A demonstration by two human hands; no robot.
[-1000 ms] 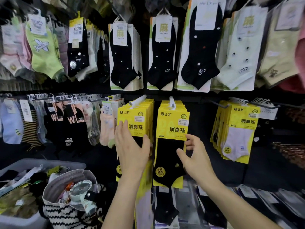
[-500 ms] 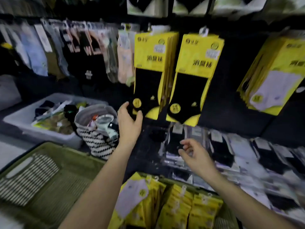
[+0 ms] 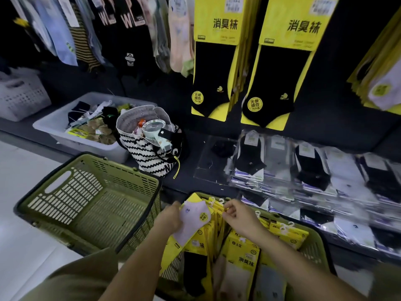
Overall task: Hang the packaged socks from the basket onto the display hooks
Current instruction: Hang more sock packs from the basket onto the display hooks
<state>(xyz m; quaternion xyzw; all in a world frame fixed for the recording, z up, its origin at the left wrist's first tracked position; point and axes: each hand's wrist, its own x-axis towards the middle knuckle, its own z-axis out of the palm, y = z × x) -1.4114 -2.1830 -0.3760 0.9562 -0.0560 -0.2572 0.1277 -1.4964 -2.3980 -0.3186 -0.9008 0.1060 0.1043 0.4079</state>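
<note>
Lower centre of the frame: the left hand point(image 3: 171, 218) grips a lilac-sock pack point(image 3: 193, 222), fingers curled round its left edge. Just beside it, the right hand point(image 3: 240, 218) pinches the hanger tops of the upright yellow packs point(image 3: 245, 253). All sit in the green basket point(image 3: 314, 237). Black-sock packs point(image 3: 217, 61) hang at upper centre.

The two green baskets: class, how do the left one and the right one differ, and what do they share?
The left basket shows only its bare slatted floor; the right basket is crammed with yellow sock packs. The left hand and right hand reach into the right basket; neither touches the left basket. Both are olive slatted plastic.
</note>
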